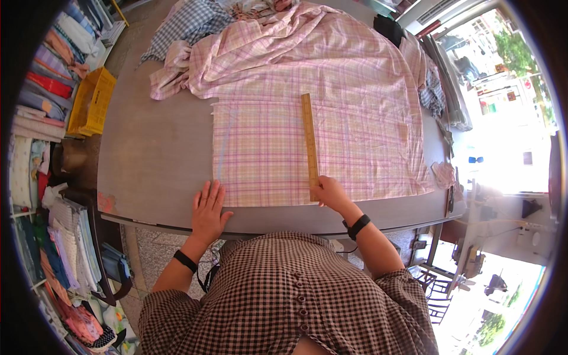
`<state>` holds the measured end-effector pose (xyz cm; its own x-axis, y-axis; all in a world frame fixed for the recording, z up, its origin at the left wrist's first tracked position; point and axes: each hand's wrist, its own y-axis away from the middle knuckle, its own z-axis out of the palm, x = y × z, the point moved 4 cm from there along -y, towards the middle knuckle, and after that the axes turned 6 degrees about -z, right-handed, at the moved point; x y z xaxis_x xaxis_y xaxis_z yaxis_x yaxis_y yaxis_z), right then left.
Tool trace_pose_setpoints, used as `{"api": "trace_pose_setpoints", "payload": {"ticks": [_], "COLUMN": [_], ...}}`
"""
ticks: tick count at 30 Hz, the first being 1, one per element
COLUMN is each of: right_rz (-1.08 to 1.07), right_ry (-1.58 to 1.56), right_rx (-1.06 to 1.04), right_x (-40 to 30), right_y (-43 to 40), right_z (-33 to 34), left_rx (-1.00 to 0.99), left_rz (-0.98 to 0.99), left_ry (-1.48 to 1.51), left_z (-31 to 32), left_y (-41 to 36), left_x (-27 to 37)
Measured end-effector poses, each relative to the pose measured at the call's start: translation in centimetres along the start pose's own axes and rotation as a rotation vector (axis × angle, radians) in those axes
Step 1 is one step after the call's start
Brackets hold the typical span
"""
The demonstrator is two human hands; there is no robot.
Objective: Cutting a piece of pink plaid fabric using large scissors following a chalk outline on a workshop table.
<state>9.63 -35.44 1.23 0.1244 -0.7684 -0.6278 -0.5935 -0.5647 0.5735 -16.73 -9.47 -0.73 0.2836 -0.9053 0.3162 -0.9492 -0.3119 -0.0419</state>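
Pink and beige plaid fabric lies across the table in front of me, flat near the front edge and bunched in folds farther back. Faint blue lines run down its left part. My right hand grips the near end of a wooden ruler, which lies on the fabric and points away from me, leaning slightly left at its far end. My left hand rests flat, fingers apart, on the tabletop at the fabric's near left corner, its fingertips at the fabric's edge.
The grey table extends left of the fabric. Blue-grey checked cloth is heaped at the back left. A yellow plastic crate and shelves of folded fabrics stand to the left. At the table's right edge lies a small pink plaid scrap.
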Motion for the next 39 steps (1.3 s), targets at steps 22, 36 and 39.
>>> {"api": "trace_pose_setpoints", "payload": {"ticks": [22,36,39], "right_rz": [0.027,-0.039,-0.040], "right_ry": [-0.082,-0.093,-0.044], "right_rx": [0.215,0.136,0.104], "right_x": [1.2,0.6,0.5], "right_y": [1.9,2.2,1.6], "right_z": [-0.9,1.1,1.8], "left_rx": [-0.008,-0.013,-0.010], "left_rz": [0.000,0.003,0.004], "left_ry": [0.010,-0.030,-0.032], "left_z": [-0.5,-0.4,-0.3], "left_y": [-0.1,-0.1,-0.2], "left_x": [0.2,0.1,0.2]}}
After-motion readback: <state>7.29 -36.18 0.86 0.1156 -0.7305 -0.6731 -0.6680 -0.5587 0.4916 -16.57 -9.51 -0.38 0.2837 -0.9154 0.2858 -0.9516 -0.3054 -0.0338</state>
